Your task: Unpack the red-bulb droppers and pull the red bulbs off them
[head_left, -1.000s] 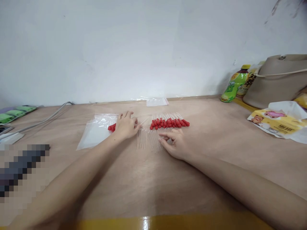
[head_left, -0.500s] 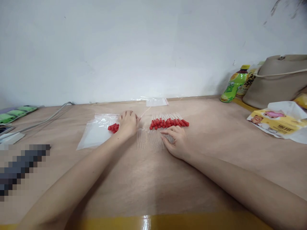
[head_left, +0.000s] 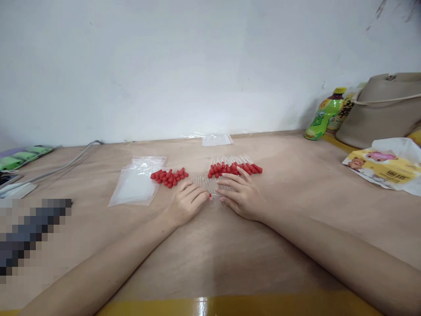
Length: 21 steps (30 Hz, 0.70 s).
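Observation:
My left hand point(head_left: 186, 202) and my right hand point(head_left: 241, 196) rest side by side on the wooden table point(head_left: 210, 259), fingers stretched toward a row of clear glass tubes point(head_left: 207, 184) lying between them. A tiny red speck shows at my left fingertips, near the tubes. Just behind my left hand lies a loose pile of red rubber bulbs point(head_left: 169, 176). Behind my right hand sits a row of assembled droppers with red bulbs point(head_left: 234, 166). A stack of clear plastic bags point(head_left: 138, 180) lies to the left of the bulbs.
Another small clear bag point(head_left: 217, 139) lies by the wall. At the right stand a green drink bottle point(head_left: 322, 114), a beige bag point(head_left: 381, 109) and a tissue pack point(head_left: 383, 169). A grey cable point(head_left: 66, 163) and green packets point(head_left: 19, 156) lie at the left.
My left hand left the red bulb pile and came back toward me to the clear tubes, uncovering the bulbs. My right hand stayed on the tubes, shifting slightly.

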Available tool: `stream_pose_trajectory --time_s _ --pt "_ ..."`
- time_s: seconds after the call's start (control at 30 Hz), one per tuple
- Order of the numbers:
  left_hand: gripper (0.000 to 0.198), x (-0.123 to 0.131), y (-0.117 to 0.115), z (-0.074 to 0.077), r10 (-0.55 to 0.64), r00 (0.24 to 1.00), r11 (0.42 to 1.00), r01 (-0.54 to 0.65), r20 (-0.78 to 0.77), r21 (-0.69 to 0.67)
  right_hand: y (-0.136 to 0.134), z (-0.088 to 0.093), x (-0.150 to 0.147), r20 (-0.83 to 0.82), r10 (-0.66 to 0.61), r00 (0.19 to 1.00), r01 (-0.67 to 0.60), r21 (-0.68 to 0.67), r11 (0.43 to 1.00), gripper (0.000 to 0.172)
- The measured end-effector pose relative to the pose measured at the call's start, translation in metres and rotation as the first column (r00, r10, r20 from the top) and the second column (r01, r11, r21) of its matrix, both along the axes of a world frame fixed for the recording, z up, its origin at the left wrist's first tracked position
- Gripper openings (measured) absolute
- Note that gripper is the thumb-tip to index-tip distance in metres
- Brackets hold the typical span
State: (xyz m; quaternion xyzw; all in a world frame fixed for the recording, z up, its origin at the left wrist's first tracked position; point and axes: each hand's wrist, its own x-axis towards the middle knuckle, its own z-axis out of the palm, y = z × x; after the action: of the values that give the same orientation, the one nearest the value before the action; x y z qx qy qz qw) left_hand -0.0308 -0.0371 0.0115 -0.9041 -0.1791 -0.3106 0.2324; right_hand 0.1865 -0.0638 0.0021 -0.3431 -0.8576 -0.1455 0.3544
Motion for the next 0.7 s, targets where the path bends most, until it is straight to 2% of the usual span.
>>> stream_pose_trajectory --time_s 0.07,0.17,0.37,0.6,0.7 --pt "0.007 0.002 0.0 0.001 0.002 0.999 0.999 -0.001 0.044 -0.033 0.001 -0.001 0.0 -0.001 0.003 1.0 -0.003 -0.007 1.0 0.017" --pt "0.018 0.004 0.0 0.002 0.027 0.998 0.994 -0.021 0.052 -0.108 0.001 -0.002 0.0 -0.023 0.016 1.0 -0.016 -0.009 1.0 0.017" --pt "0.014 0.007 -0.001 0.0 -0.037 0.997 0.986 0.047 0.065 -0.162 0.004 -0.006 -0.002 -0.051 0.047 0.998 -0.049 -0.028 0.998 0.02" --pt "0.012 0.005 -0.005 0.001 -0.075 0.997 0.981 0.078 0.026 -0.175 0.008 -0.013 -0.003 -0.08 0.256 0.963 -0.255 0.026 0.967 0.016" --pt "0.01 0.004 -0.007 0.002 -0.084 0.996 0.977 0.086 0.02 -0.195 0.005 -0.009 -0.003 -0.057 0.277 0.959 -0.275 0.046 0.96 0.017"
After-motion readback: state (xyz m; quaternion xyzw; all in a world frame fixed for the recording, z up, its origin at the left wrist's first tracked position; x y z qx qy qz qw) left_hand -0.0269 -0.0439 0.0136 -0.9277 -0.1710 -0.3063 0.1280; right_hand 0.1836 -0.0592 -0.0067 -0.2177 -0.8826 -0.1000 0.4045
